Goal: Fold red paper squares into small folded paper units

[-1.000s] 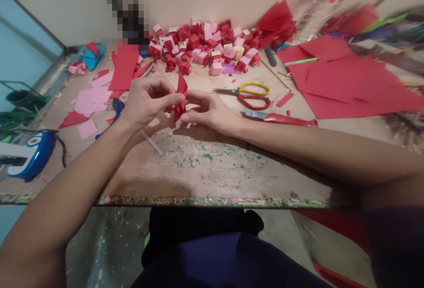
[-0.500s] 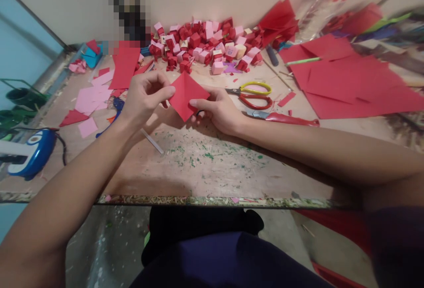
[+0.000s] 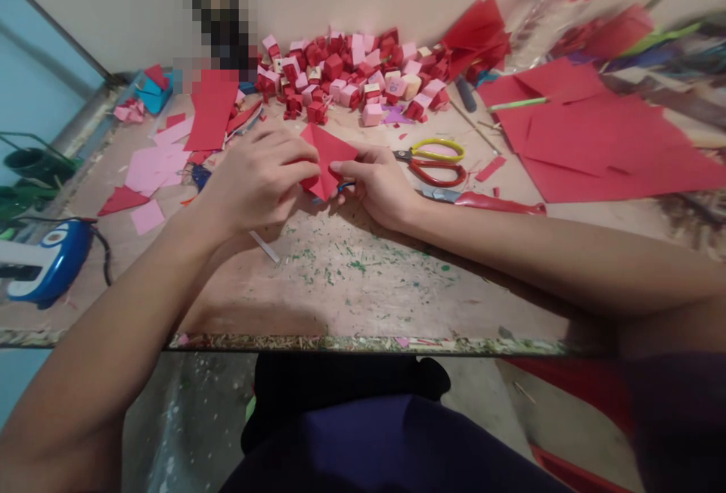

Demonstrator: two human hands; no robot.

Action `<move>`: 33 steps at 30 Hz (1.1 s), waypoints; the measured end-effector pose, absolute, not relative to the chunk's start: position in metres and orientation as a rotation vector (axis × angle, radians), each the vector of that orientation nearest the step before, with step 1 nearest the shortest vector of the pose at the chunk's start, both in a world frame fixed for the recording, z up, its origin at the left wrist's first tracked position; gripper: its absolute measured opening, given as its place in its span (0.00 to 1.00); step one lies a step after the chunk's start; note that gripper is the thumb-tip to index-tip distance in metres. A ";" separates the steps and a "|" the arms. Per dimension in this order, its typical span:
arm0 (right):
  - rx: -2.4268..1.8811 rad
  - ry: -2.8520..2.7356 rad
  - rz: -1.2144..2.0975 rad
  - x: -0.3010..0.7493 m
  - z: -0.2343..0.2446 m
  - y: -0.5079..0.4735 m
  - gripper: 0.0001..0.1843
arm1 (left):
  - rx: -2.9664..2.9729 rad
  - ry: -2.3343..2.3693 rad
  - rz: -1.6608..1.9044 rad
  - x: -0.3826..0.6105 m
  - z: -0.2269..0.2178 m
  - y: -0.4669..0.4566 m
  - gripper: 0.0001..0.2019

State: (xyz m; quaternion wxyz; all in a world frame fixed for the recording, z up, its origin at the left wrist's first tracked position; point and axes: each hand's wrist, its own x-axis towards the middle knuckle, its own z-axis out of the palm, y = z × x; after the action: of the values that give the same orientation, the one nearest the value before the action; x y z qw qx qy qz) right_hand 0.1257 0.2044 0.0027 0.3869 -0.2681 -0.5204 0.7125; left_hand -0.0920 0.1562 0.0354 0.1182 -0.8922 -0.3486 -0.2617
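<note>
A small creased square of red paper (image 3: pixel 331 151) is held up over the table between both hands. My left hand (image 3: pixel 266 172) has its fingers closed on the paper's left side, its back turned to me. On the right side my right hand (image 3: pixel 374 175) pinches the paper, thumb on its face and fingers behind. A thin blue thing (image 3: pixel 345 187) shows by the right fingers; what it is I cannot tell. Beyond my right hand lie scissors (image 3: pixel 436 149) with one yellow and one red handle, and a red-handled cutting tool (image 3: pixel 491 202).
A heap of small red and pink folded paper cubes (image 3: pixel 340 77) stands against the wall. Large red sheets (image 3: pixel 595 137) lie at the right, pink paper scraps (image 3: pixel 156 168) at the left. A blue and white device (image 3: pixel 54 262) sits at the left edge. Green bits (image 3: pixel 357 262) litter the near tabletop.
My left hand has turned over and moved in along the red paper, covering its left corner. The paper's left side has bent, and it has shifted slightly right. My right hand keeps its pinch.
</note>
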 end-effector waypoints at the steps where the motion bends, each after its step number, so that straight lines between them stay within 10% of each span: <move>1: -0.684 -1.315 1.814 0.126 0.003 0.205 0.06 | -2.625 -1.007 -0.741 -0.092 0.035 0.156 0.14; 15: -0.652 -1.181 1.891 0.126 0.004 0.207 0.15 | -2.454 -1.137 -0.788 -0.082 0.025 0.158 0.09; 33: -0.491 -1.316 1.827 0.126 -0.001 0.204 0.20 | -2.443 -1.723 -1.732 -0.067 0.028 0.155 0.08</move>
State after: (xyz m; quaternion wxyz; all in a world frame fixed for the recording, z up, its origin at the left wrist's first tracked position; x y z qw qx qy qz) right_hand 0.1263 0.2044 -0.0012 0.4064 -0.1945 -0.5219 0.7243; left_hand -0.0669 0.1545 0.0283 -0.1562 -0.6985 -0.4926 -0.4950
